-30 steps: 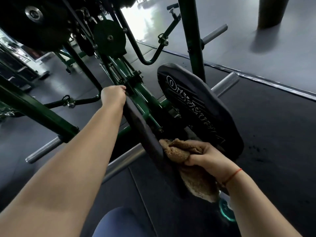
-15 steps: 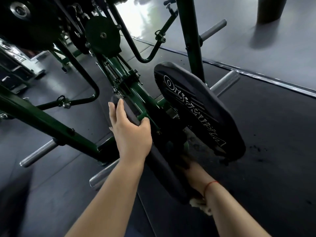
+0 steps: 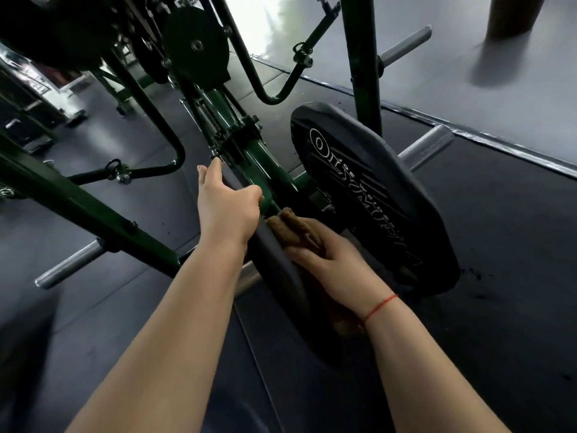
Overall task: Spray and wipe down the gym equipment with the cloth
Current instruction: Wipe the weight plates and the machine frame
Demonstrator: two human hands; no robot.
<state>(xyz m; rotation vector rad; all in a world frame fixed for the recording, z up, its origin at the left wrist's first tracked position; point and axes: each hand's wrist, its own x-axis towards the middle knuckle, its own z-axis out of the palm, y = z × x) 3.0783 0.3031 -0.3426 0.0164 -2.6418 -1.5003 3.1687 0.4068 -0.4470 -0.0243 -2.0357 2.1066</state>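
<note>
Your left hand [image 3: 229, 207] clasps the upper edge of the near pad [image 3: 278, 270], thumb hooked over one side and fingers lying along the other; your right hand [image 3: 337, 267], a red string [image 3: 381, 306] at its wrist, grasps the bunched brown cloth [image 3: 296, 228] and presses it against the pad's inner face, with a tail of cloth showing beneath the wrist; its fingertips are hidden behind the pad's edge, so you cannot see how much of that face they cover. You appear to be mid-wipe on this pad, which you see nearly edge-on; no spray bottle is in view, so whether the surface is wetted cannot be told.

Just beyond the cloth runs the green frame [image 3: 260, 156] with its bolted bracket and a coil spring [image 3: 206, 116]; the leading fold of the cloth lies close to that hardware, and a long upward stroke could snag it there or bring your knuckles against the bolts. If the pad is free to pivot, easing your left hand's hold while the right pushes could let it swing and trap fingers between pad and frame.

The far pad [image 3: 374, 195], printed with white lettering, stands just beside, apart from both hands; the gap between the pads looks tight, so the hidden face is easily skipped. Farther off, a steel peg [image 3: 427, 145] and a black weight plate [image 3: 195, 46] sit well apart from the work.
</note>
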